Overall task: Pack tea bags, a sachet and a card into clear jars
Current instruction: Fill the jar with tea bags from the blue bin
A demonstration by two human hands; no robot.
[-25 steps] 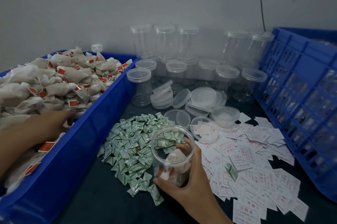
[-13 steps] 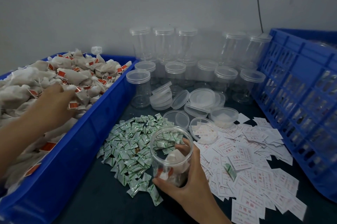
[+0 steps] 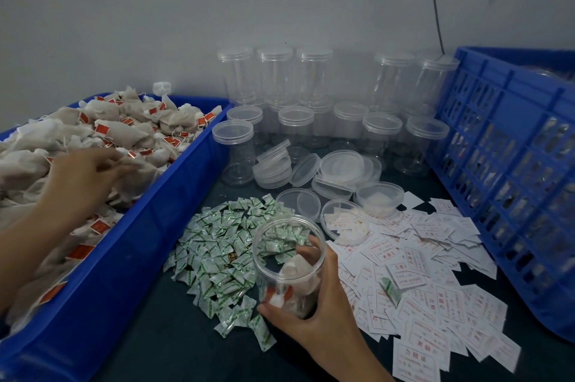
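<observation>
While the right hand (image 3: 323, 313) curls its fingers and thumb round the clear jar (image 3: 287, 260), the jar stands with no lid on the dark table (image 3: 155, 335). It sits between the green sachets (image 3: 217, 244) and the white cards (image 3: 435, 272), right at the edge of both heaps. A few packed bags (image 3: 295, 272) with red tags lie inside it.

The left hand (image 3: 84, 176) is in the blue bin (image 3: 124, 257), on top of the big heap of tea bags (image 3: 124, 129). Its fingertips touch one bag, but it is hard to tell if they pinch it.

Behind the sachets lie loose lids (image 3: 342, 163). Empty jars (image 3: 295, 132) with lids on stand by the wall. A blue crate (image 3: 513, 163) is on the right, beside the cards. One stray sachet (image 3: 390, 289) lies on the cards.
</observation>
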